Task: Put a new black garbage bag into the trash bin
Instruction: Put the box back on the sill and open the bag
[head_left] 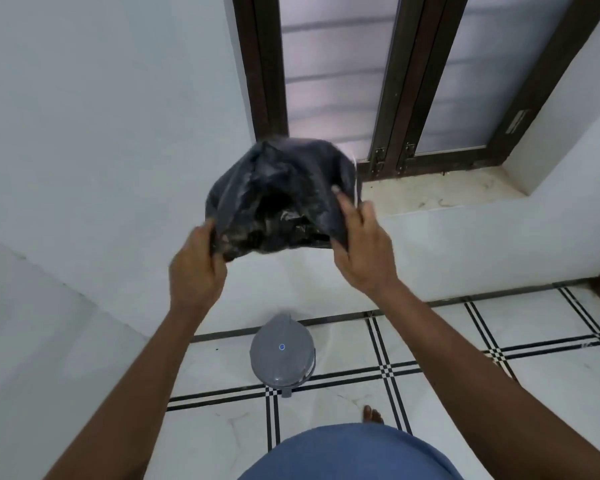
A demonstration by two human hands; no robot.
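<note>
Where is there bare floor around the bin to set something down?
Bare tile lies left of the grey trash bin, toward the white wall, and right of it, across the black-lined tiles. The window ledge is bare too. In front of the bin, a bare foot crowds it.

Open air lies between the raised bag (281, 195) and the lidded bin (282, 355) standing near the wall (83, 133).
</note>
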